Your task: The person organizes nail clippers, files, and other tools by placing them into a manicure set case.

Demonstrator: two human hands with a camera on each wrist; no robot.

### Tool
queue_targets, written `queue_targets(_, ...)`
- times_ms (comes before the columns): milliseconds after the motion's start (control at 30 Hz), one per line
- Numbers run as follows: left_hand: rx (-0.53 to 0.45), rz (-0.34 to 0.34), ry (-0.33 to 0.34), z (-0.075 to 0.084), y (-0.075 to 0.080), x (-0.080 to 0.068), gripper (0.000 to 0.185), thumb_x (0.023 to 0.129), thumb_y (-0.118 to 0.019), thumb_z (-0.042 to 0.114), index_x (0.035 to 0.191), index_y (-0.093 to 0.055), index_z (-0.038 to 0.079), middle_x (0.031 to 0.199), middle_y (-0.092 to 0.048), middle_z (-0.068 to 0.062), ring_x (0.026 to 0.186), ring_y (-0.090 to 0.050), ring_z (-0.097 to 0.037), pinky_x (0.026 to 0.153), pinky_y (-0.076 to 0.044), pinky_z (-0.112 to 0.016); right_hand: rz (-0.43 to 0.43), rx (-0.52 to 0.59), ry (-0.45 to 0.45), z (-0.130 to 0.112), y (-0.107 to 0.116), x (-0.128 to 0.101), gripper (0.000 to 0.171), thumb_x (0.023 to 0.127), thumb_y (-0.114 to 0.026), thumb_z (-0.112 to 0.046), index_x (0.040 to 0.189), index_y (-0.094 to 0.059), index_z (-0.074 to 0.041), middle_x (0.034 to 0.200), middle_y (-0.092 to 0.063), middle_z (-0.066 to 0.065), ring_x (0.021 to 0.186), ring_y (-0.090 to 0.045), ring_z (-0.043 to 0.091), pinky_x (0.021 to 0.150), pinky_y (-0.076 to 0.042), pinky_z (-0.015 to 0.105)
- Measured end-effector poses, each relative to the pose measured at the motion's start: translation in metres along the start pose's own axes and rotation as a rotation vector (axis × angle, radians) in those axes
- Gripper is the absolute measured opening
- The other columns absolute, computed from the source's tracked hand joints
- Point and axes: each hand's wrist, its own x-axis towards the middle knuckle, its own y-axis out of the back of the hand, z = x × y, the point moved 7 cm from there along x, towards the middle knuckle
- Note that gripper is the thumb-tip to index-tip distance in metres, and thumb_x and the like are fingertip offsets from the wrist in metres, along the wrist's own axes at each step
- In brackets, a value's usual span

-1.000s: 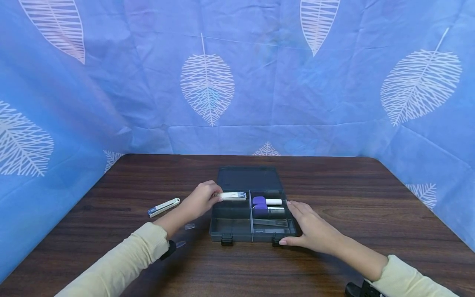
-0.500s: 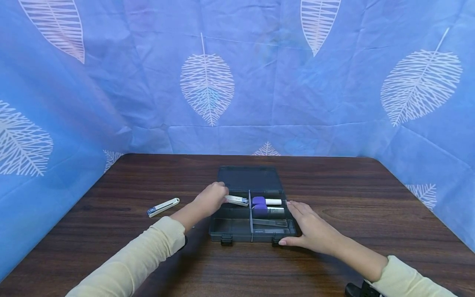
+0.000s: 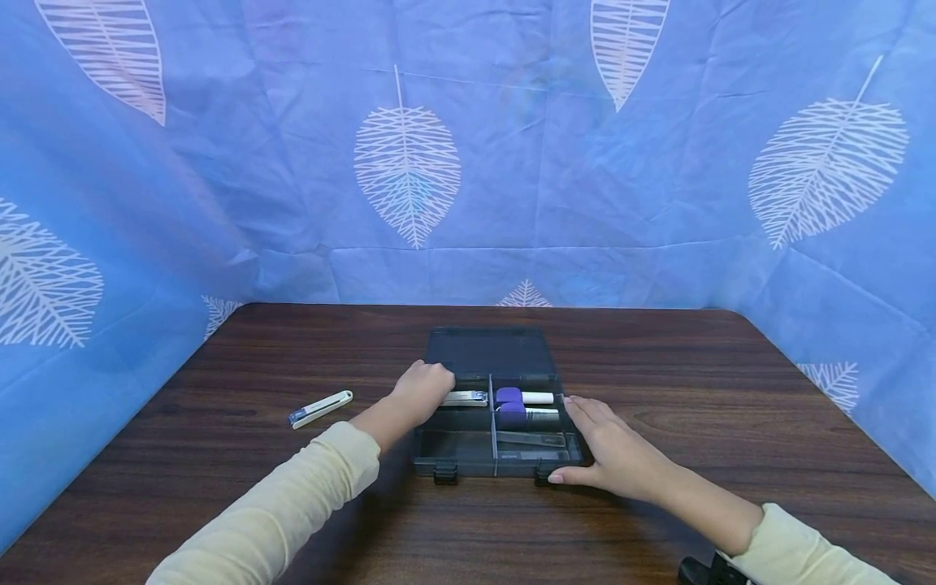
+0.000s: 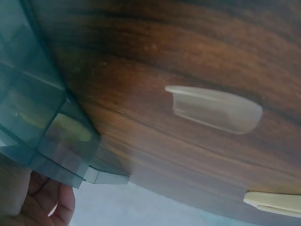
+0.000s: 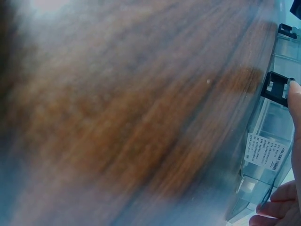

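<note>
— Now, what are the hands doing?

— Left hand (image 3: 420, 390) curls its fingers round a silver nail clipper (image 3: 465, 397) and holds it low inside the back-left compartment of a smoky grey organiser box (image 3: 457, 455). Right hand (image 3: 610, 451) lies flat and relaxed against the box's right wall, its thumb tip at the front right latch (image 5: 277, 88), as the right wrist view shows.

— And the box itself?

— Open at the middle of the dark wooden worktop (image 3: 702, 390), its lid (image 3: 488, 351) tipped back behind it. A divider splits it: on the right lie two purple-capped items (image 3: 510, 406) and, nearer the front, a flat metal file (image 3: 532, 439). The front-left compartment holds nothing that can be made out.

— Anything around it?

— A second clipper, white with a blue end (image 3: 320, 408), lies well apart to the left. The left wrist view catches a small clear plastic cover (image 4: 214, 108) lying on the wood beside the box's corner, and the edge of a cream piece (image 4: 273, 203) nearby. Both sleeves are cream. Blue cloth printed with white leaves (image 3: 407, 175) hangs behind and to both sides.
</note>
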Motion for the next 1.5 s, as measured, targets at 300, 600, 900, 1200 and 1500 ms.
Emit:
queue_targets(300,-0.218,0.139,-0.006,-0.010,0.013,-0.009,0.019,0.085,-0.066,0.011,0.103,-0.071,0.005,0.098,-0.068,-0.008,0.092,-0.065,-0.018,0.081,-0.053,-0.030,0.005,-0.012,0.006,0.000,0.000,0.000,0.101,0.073,-0.062,-0.067,0.137,-0.039,0.007,0.139,-0.041,0.027,0.128,-0.039,0.045,0.098,-0.038,0.058)
queue_targets(600,-0.382,0.433,-0.056,-0.023,0.046,-0.034,0.030,0.082,-0.070,0.013,0.109,-0.067,0.002,0.105,-0.066,-0.011,0.097,-0.064,-0.023,0.086,-0.052,-0.034,0.010,-0.011,0.009,0.000,0.001,0.000,0.100,0.073,-0.062,-0.066,0.137,-0.039,0.007,0.139,-0.041,0.027,0.127,-0.039,0.046,0.098,-0.038,0.058)
queue_targets(900,-0.368,0.495,-0.040,-0.041,0.049,-0.059,0.030,0.082,-0.071,0.021,0.106,-0.068,0.003,0.100,-0.067,-0.009,0.087,-0.064,-0.020,0.074,-0.054,-0.033,0.011,-0.012,0.012,0.000,0.000,0.000,0.101,0.073,-0.061,-0.067,0.138,-0.038,0.007,0.139,-0.041,0.027,0.127,-0.040,0.046,0.097,-0.038,0.059)
queue_targets(1200,-0.410,0.531,0.027,-0.065,0.037,-0.082,0.031,0.081,-0.072,0.022,0.105,-0.068,0.004,0.102,-0.065,-0.010,0.090,-0.064,-0.023,0.071,-0.054,-0.035,0.011,-0.020,0.013,0.000,0.000,0.000,0.101,0.073,-0.061,-0.068,0.137,-0.038,0.007,0.139,-0.041,0.027,0.126,-0.040,0.045,0.097,-0.039,0.058)
queue_targets(1500,-0.509,0.493,0.138,-0.094,0.023,-0.102,0.033,0.083,-0.069,0.022,0.109,-0.066,0.002,0.107,-0.063,-0.013,0.091,-0.064,-0.027,0.071,-0.054,-0.038,0.008,-0.010,0.013,0.000,0.000,0.000,0.101,0.073,-0.061,-0.067,0.138,-0.037,0.007,0.139,-0.041,0.028,0.126,-0.040,0.047,0.097,-0.038,0.059)
